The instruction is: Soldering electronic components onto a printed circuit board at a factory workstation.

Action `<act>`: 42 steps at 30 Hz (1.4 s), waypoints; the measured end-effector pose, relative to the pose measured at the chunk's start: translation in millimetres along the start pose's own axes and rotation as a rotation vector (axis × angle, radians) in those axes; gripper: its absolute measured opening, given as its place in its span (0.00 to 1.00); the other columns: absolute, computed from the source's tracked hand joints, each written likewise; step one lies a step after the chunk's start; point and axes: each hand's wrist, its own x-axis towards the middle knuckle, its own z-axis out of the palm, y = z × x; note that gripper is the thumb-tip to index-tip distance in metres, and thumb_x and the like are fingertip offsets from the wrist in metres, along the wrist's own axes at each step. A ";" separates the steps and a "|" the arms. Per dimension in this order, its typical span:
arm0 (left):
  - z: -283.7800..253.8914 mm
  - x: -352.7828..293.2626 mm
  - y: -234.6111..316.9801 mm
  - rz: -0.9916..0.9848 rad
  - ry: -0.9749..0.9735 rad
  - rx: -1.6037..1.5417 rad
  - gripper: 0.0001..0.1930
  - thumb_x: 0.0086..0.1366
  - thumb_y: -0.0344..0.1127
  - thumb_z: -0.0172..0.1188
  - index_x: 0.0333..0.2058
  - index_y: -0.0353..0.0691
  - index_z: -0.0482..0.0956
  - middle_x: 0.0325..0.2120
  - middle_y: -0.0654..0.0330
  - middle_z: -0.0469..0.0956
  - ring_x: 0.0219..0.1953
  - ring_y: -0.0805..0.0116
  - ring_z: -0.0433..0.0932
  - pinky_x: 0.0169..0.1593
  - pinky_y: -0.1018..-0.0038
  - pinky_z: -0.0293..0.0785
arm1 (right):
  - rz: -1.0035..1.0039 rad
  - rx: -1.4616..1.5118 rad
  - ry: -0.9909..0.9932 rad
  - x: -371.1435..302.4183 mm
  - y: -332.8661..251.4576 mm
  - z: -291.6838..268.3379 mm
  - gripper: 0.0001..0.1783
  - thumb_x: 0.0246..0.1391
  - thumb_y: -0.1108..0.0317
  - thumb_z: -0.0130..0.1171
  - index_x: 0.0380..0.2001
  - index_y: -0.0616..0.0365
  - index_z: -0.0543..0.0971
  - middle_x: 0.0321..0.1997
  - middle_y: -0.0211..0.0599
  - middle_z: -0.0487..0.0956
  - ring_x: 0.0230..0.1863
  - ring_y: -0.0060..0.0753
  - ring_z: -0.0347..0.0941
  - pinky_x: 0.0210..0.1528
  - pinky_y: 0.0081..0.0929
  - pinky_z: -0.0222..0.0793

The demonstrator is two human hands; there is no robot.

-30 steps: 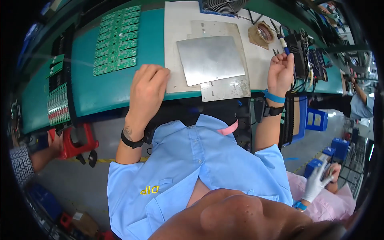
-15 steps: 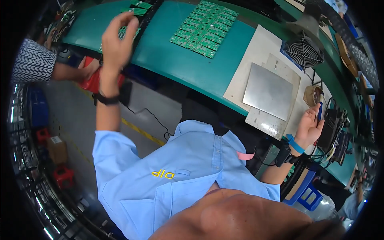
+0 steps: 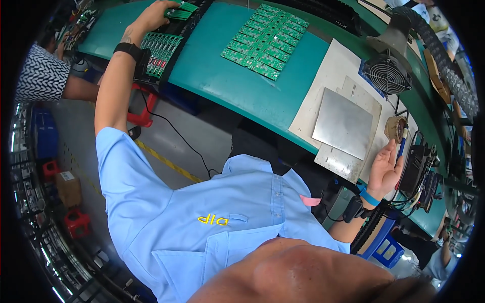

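My left hand (image 3: 154, 16) reaches to the far left of the bench, its fingers closed on the near end of a green circuit board (image 3: 183, 10) in a stack there. Just below that hand, a second group of green boards (image 3: 164, 48) with red and silver parts lies beside a black rail. On the right, my right hand (image 3: 385, 171) is palm up with curled fingers around the blue handle of a pen-like soldering iron (image 3: 402, 145); part of the grip is hidden. The iron's front end is by a brown, cup-like holder (image 3: 395, 129).
A large panel of green circuit boards (image 3: 265, 40) lies on the teal bench mat (image 3: 212, 60). Right of it are a bare metal plate (image 3: 343, 121) and a round-grilled fan (image 3: 387, 76). A co-worker's arm (image 3: 81, 91) is at the left, near a red stool (image 3: 144, 108).
My left hand has gone from above the bench's near edge, forward to the board stack, uncovering the group of boards below. My right hand stays by the soldering iron. The co-worker's hand has drawn back.
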 end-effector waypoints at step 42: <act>14.0 121.7 379.6 0.226 -0.225 0.021 0.14 0.54 0.26 0.66 0.41 0.35 0.82 0.38 0.48 0.83 0.43 0.46 0.82 0.47 0.56 0.79 | -0.347 -0.895 -0.222 -29.7 44.5 -8.4 0.23 0.71 0.70 0.50 0.66 0.63 0.65 0.62 0.50 0.74 0.45 0.29 0.77 0.48 0.27 0.74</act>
